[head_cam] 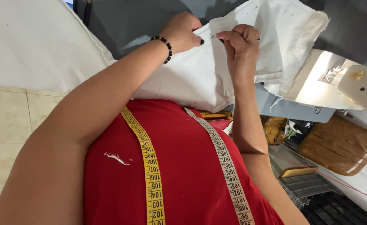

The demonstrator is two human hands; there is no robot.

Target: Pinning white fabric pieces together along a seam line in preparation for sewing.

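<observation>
Both hands, left (182, 31) and right (242, 46), are raised, pinching the white fabric (200, 75).

Both arms reach forward, elbows bent; left hand (182, 31) curled knuckles-up; right hand (242, 46) pinched, fingertips (229, 36) together.

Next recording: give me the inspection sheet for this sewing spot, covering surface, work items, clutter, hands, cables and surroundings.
Surface: grey table, partly covered by cloth.
Work items: white fabric bunched at the table edge; a thin metal tool, likely a needle or pin, at the fingertips.
Clutter: brown pouch, small brown and dark items beside it, white thread scrap on the red shirt.
Hands: left hand, with a black bead bracelet, pinches the fabric; right hand grips the thin tool against it.
Cables: thin red thread or cord near the lower right.
Surroundings: sewing machine with its lamp lit, tiled floor, tape measure around the neck.
</observation>
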